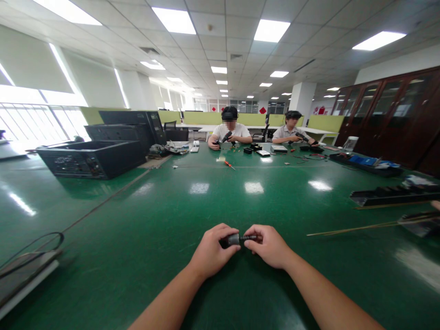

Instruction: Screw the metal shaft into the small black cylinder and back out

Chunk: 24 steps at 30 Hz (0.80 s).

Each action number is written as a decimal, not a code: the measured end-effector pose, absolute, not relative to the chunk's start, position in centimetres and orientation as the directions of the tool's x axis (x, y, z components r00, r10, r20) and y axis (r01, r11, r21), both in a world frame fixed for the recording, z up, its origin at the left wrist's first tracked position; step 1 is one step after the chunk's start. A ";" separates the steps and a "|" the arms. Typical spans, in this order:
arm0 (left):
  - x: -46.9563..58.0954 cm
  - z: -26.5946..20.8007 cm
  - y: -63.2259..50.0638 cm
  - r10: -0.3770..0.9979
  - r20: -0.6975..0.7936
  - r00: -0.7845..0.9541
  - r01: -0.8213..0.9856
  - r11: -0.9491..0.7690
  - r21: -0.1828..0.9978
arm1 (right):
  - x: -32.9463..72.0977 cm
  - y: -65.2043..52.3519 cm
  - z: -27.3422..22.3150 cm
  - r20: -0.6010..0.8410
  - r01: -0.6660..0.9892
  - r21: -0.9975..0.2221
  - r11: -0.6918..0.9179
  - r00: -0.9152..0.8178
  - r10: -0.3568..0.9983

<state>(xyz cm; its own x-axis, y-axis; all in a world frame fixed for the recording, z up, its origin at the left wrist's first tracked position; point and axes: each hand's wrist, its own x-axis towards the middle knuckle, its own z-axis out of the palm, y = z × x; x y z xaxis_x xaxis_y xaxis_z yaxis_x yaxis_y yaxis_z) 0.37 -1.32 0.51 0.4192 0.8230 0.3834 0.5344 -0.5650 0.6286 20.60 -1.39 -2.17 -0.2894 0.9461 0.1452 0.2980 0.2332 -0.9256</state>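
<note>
Low over the green table, my left hand [217, 250] is closed round a short dark cylinder with a grey collar [234, 239]. A thin, ribbed black stem [248, 237] extends from the collar toward the right. My right hand [268, 245] pinches this stem between thumb and fingers, its far end hidden by them. The two hands are close together, fingertips nearly meeting. What kind of part this is cannot be made out.
A red screwdriver [229, 165] lies further back on the green table [165, 206]. Black computer cases [92, 158] stand at left. Thin rods [343, 228] and black trays [385, 195] are at right. Two people [231, 130] work across the table. A flat device with a cable [27, 279] sits near left.
</note>
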 end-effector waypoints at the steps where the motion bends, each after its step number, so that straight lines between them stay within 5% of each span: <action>1: 0.4 0.5 -1.3 0.823 0.384 0.419 0.534 -0.565 0.628 | 20.6 -1.4 -2.1 0.143 0.296 -0.927 0.230 -0.289 0.947; 24: 0.1 0.6 -1.2 0.822 0.386 0.419 0.539 -0.567 0.623 | 20.7 -1.3 -2.0 0.139 0.343 -0.910 0.232 -0.273 0.952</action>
